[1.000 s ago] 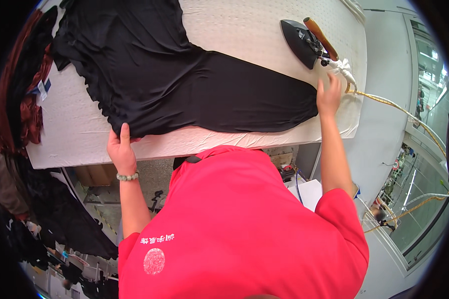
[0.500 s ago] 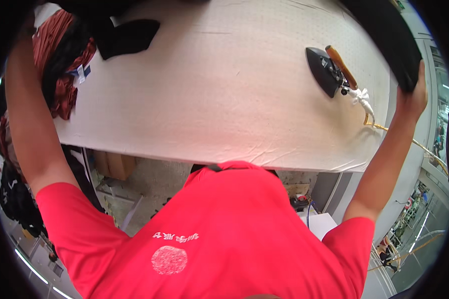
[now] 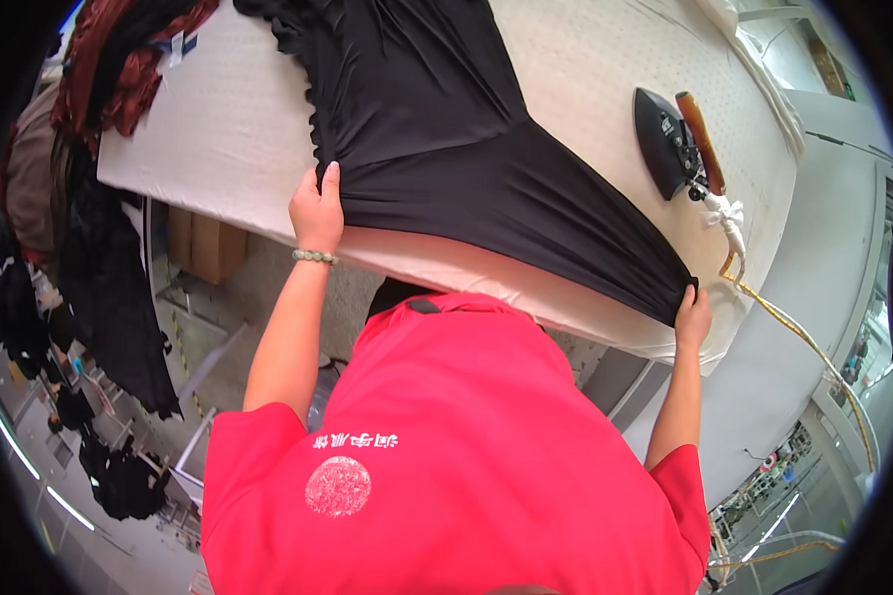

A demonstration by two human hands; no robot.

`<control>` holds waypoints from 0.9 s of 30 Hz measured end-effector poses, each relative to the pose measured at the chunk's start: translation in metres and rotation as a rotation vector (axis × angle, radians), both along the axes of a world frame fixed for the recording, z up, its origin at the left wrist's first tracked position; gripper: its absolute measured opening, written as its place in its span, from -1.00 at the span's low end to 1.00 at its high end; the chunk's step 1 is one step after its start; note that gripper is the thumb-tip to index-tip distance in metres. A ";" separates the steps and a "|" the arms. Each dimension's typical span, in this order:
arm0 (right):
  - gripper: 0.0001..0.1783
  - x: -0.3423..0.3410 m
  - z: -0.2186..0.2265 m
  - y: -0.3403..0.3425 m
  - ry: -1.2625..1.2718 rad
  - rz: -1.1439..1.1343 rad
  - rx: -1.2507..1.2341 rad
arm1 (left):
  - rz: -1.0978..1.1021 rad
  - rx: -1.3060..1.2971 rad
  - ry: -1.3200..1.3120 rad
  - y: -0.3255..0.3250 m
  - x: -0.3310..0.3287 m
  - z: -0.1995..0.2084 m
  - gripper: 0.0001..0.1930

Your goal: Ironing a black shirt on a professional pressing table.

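A black garment (image 3: 446, 169) with a ruffled left edge lies stretched over the pale padded ironing table (image 3: 238, 119). My left hand (image 3: 318, 210) grips its near left corner, thumb on top. At the end of a narrow part, perhaps a sleeve, my right hand (image 3: 694, 317) is closed on the bunched cloth. Between the hands the near edge is pulled taut along the table's front. Beyond my right hand, an iron (image 3: 668, 147) with a wooden handle rests on the table, not touched by me. The garment's far end runs out of view.
A yellow-and-white hose (image 3: 789, 322) trails from the iron off the table's right side. Dark red and black clothes (image 3: 134, 74) are heaped at the far left. More dark garments (image 3: 109, 288) hang beside the table. A cardboard box (image 3: 208, 245) stands below.
Both hands have come down and inward from the far sides, drawing the black garment toward me. It now spreads across the table between them.
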State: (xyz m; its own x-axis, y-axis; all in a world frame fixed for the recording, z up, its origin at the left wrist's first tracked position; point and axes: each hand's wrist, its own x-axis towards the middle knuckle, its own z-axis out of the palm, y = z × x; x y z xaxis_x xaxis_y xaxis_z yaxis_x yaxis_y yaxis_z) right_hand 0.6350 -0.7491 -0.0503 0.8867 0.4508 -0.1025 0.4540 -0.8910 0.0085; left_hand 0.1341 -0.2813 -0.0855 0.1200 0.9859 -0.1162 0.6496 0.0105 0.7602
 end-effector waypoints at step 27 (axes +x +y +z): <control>-0.44 -0.012 0.100 0.313 0.393 0.174 -0.056 | 0.249 -0.403 -0.853 -0.045 -0.006 0.030 -0.74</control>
